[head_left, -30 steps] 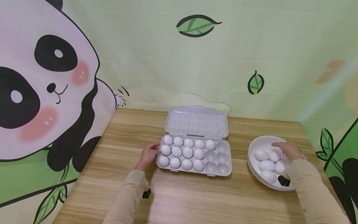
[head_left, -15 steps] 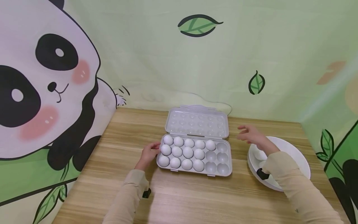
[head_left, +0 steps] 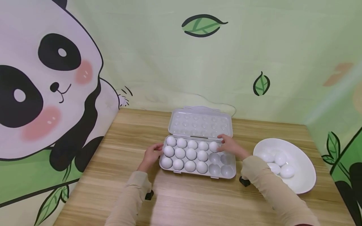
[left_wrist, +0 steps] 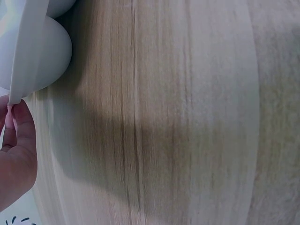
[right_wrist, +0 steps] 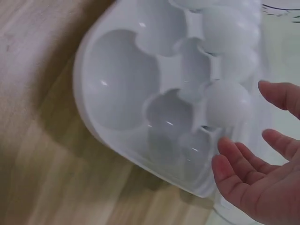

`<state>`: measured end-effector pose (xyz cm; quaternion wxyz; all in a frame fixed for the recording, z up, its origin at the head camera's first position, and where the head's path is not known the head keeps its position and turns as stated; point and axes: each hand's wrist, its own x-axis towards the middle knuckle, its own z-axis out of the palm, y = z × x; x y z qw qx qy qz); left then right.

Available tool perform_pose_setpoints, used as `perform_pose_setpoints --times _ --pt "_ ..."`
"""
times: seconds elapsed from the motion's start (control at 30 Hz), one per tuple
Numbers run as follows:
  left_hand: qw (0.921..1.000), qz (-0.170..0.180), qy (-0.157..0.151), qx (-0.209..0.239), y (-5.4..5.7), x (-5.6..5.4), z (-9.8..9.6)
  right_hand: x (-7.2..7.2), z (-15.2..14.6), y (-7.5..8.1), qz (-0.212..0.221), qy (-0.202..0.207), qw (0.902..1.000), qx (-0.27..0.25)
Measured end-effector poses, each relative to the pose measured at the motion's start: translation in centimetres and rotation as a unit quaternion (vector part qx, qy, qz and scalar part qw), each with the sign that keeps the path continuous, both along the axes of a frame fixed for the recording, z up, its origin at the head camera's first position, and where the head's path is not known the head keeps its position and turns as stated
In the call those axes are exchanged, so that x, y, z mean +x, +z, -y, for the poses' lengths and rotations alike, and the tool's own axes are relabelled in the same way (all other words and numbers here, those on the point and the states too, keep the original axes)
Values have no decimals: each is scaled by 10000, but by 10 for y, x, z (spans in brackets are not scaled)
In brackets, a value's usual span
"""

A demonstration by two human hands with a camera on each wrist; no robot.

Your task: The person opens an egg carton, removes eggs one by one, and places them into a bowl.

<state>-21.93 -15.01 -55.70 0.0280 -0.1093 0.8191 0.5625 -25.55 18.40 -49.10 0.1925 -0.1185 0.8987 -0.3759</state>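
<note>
A pale plastic egg box [head_left: 214, 169] stands with its lid [head_left: 200, 124] laid back toward the wall. White eggs [head_left: 191, 153] fill most of its cups, while several cups at the right end are bare. At the box's left end, my left hand [head_left: 151, 156] pinches the rim, thumb and fingers on either side in the left wrist view. My right hand [head_left: 230, 146] is over the back right corner with fingers spread, holding nothing. Its fingertips come close to the rightmost egg [right_wrist: 228, 104] of the back row. In the head view this hand hides the corner cup.
A white bowl [head_left: 306, 166] with several eggs [head_left: 287, 171] stands to the right, partly behind my right sleeve [head_left: 271, 185]. The wooden table [head_left: 198, 201] meets a printed cloth wall [head_left: 158, 62] at the back. A thin cord [head_left: 217, 103] runs behind the lid.
My right hand has moved left from inside the bowl to the egg box's back right corner. The left hand has stayed at the box's left rim.
</note>
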Motion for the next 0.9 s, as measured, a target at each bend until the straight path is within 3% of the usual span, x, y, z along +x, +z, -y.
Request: perform_pose_setpoints --times 0.27,0.57,0.9 --pt "10000 51 4 50 1 0 0 -4 15 -26 -643 -142 9967 472" --pt "10000 49 24 23 0 -1 -1 -1 23 -38 -1413 -387 9862 768" --pt "9998 137 45 113 -1 -2 0 2 19 -36 -1254 -549 9895 473"
